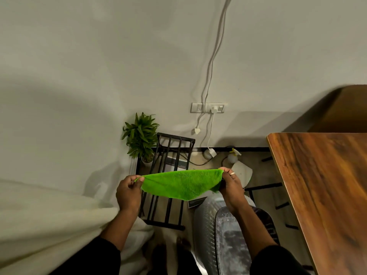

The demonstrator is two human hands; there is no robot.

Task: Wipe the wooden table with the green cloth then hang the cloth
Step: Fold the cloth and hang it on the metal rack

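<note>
I hold the green cloth [181, 183] up in the air w/ both hands. My left hand [128, 192] pinches one corner, fingers curled tight on it. My right hand [231, 185] pinches the other corner the same way. The cloth is pulled wide btwn them & sags a bit in the middle. It's over a black rack [168, 175]. The wooden table [325, 185] is off to my right, not touching the cloth. A small plant [141, 135] stands just beside the rack.
</note>
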